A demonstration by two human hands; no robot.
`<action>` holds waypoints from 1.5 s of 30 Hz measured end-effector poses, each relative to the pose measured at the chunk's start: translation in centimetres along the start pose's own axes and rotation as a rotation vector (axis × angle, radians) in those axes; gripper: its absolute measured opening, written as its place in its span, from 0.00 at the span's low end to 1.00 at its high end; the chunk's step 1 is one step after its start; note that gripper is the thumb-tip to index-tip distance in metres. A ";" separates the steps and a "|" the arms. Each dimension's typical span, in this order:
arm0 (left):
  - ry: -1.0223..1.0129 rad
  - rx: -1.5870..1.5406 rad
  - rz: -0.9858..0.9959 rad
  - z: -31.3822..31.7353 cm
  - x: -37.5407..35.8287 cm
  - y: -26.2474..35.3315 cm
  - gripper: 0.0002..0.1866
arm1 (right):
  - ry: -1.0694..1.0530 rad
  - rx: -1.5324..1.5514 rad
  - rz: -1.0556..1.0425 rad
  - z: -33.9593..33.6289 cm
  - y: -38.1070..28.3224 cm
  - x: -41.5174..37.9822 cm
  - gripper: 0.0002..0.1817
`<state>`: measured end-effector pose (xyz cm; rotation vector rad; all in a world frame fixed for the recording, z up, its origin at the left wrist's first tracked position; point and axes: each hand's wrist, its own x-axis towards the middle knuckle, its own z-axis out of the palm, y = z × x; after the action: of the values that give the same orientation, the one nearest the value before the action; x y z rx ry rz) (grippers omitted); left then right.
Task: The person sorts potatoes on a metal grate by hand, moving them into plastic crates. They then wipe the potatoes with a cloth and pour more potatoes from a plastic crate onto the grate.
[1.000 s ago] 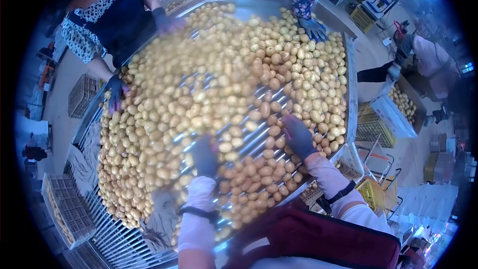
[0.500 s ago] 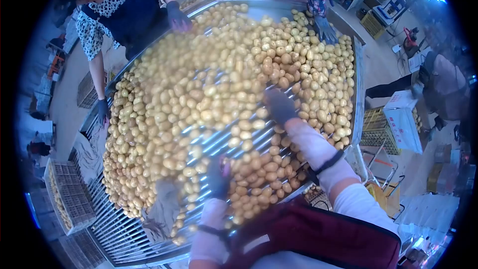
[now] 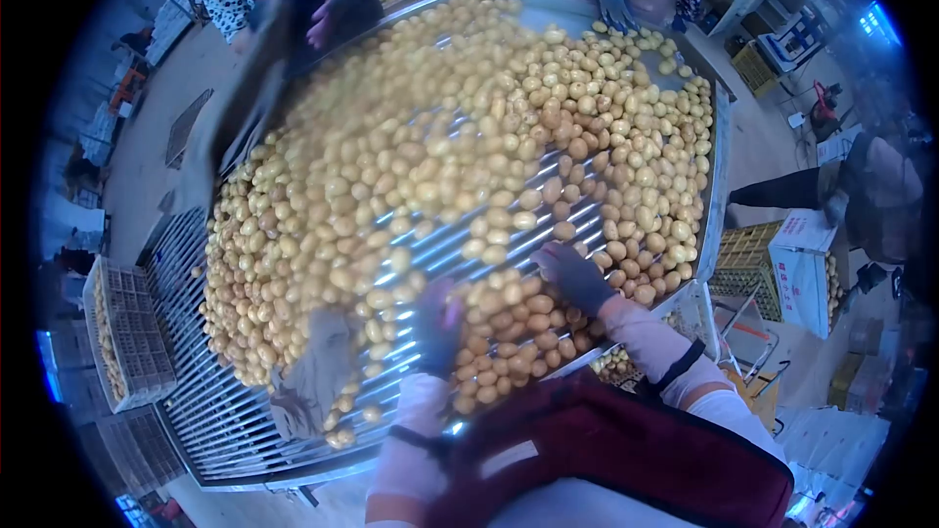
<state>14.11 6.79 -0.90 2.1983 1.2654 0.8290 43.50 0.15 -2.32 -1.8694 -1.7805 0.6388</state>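
Observation:
Many small yellow-brown potatoes (image 3: 323, 186) cover a metal sorting table with a slatted, bar-like surface (image 3: 450, 259). My left hand (image 3: 438, 328), in a dark glove, lies against the left side of a browner cluster of potatoes (image 3: 509, 332); it is somewhat blurred, with thumb and fingers apart. At the right of that cluster my right hand (image 3: 572, 279), gloved the same way, reaches over its upper edge with fingers stretched out. Neither hand grips a potato that I can see. A grey cloth (image 3: 318, 372) lies on the bars left of my left hand.
Across the table, one person (image 3: 323, 10) handles a dark, blurred cloth (image 3: 240, 108); another person's gloved hand (image 3: 614, 5) touches potatoes at the far edge. Crates (image 3: 132, 332) stand at the left. A white carton (image 3: 802, 269) and yellow crate (image 3: 743, 259) stand right.
My right hand has drawn back toward me, baring bars beyond it. My left hand has shifted slightly. The person at far left has lifted a cloth from the table's left side.

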 end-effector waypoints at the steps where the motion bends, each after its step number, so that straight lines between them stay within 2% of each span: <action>1: -0.126 0.164 0.231 0.5 -0.5 -1.1 0.19 | 0.135 0.046 -0.115 1.0 0.2 -1.5 0.18; 4: -0.417 0.027 0.395 -0.7 0.6 3.0 0.18 | 0.247 0.045 0.077 0.3 0.4 -1.5 0.18; 5: -0.377 0.048 0.429 -0.4 0.1 2.7 0.17 | 0.233 0.101 0.107 -0.2 0.8 -1.0 0.20; 8: -0.375 0.160 -0.007 0.4 -0.2 0.3 0.20 | 0.420 0.040 -0.007 -0.1 -0.3 -0.3 0.21; 9: -0.360 0.147 -0.034 -0.5 -0.2 0.0 0.20 | 0.410 0.059 -0.045 0.0 -1.2 -0.2 0.22; 11: -0.326 0.118 -0.086 -2.6 0.5 -0.6 0.18 | 0.281 0.040 -0.073 1.4 -3.1 -0.3 0.20; 13: -0.234 -0.003 -0.011 -2.3 -0.9 -3.2 0.17 | 0.144 -0.043 -0.098 4.5 -2.6 0.1 0.17; 14: -0.184 -0.060 0.027 -2.2 -1.4 -4.1 0.17 | 0.070 -0.047 -0.035 4.2 -3.5 0.4 0.16; 16: -0.203 -0.159 -0.053 -3.7 -1.7 -2.6 0.18 | -0.079 -0.055 0.091 2.1 -6.1 1.3 0.13; 19: -0.141 -0.331 -0.156 -5.8 -2.8 -1.0 0.18 | 0.148 -0.006 0.138 4.4 -0.5 3.8 0.10; 22: -0.025 -0.671 -0.298 -5.5 -4.5 -2.3 0.19 | 0.506 0.040 0.138 0.4 0.9 2.3 0.09; 23: 0.008 -0.806 -0.365 -5.4 -5.3 -2.8 0.19 | 0.312 -0.048 0.186 -1.2 -0.3 1.8 0.10; 25: -0.004 -0.716 -0.368 -5.6 -6.0 -3.1 0.19 | -0.075 -0.208 0.293 -4.6 -3.6 0.1 0.12; 28: -0.013 -0.641 -0.304 -4.0 -6.9 -5.6 0.20 | -0.242 -0.305 0.281 -0.6 -3.9 -3.4 0.17; 30: -0.020 -0.674 -0.249 -3.3 -6.2 -4.4 0.21 | -0.213 -0.259 0.279 1.1 -2.8 -3.8 0.19; 31: -0.016 -0.512 -0.116 -3.1 -5.9 -3.6 0.21 | -0.199 -0.233 0.279 1.7 -2.2 -4.0 0.20; 32: -0.015 -0.350 0.020 -3.2 -5.3 -2.3 0.21 | -0.232 -0.192 0.262 1.2 -2.3 -4.2 0.20; 34: -0.051 -0.307 0.065 -3.7 -4.2 0.5 0.21 | -0.290 -0.115 0.225 -1.9 -4.0 -4.2 0.20; 36: -0.121 -0.545 -0.131 -4.1 -3.0 4.1 0.22 | -0.118 0.520 0.332 -2.2 -5.7 -5.5 0.24; 37: -0.150 -0.486 -0.026 -4.3 -2.5 5.9 0.22 | -0.029 0.842 0.379 -1.9 -6.8 -6.6 0.26; 38: -0.217 -0.326 0.137 -3.3 -2.5 5.9 0.23 | -0.093 1.161 0.371 -1.9 -8.1 -7.7 0.30; 39: -0.284 -0.165 0.308 -2.1 -2.2 6.1 0.23 | -0.201 1.692 0.358 0.1 -7.2 -8.0 0.33; 40: -0.334 -0.086 0.403 -0.6 -2.1 6.6 0.24 | -0.349 2.189 0.432 1.9 -6.3 -8.4 0.37; 41: -0.379 -0.011 0.502 0.6 -1.8 7.5 0.26 | -0.140 1.816 0.047 1.0 -8.6 -9.4 0.36; 42: -0.418 0.055 0.604 1.9 -1.4 8.5 0.27 | -0.046 1.541 -0.141 0.9 -9.3 -10.3 0.34; 43: -0.355 0.028 0.657 2.3 -1.9 10.3 0.29 | 0.087 1.268 -0.288 0.8 -9.8 -11.1 0.33; 44: -0.296 -0.011 0.711 2.4 -2.3 12.4 0.30 | 0.116 1.146 -0.295 2.2 -7.4 -11.6 0.31; 45: -0.328 -0.047 0.732 2.3 -2.5 13.4 0.32 | 0.160 1.291 -0.202 2.2 -6.2 -13.0 0.29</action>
<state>22.76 -1.87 5.61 2.6392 0.2648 0.6831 36.75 -12.53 0.00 -0.7957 -0.9488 1.1307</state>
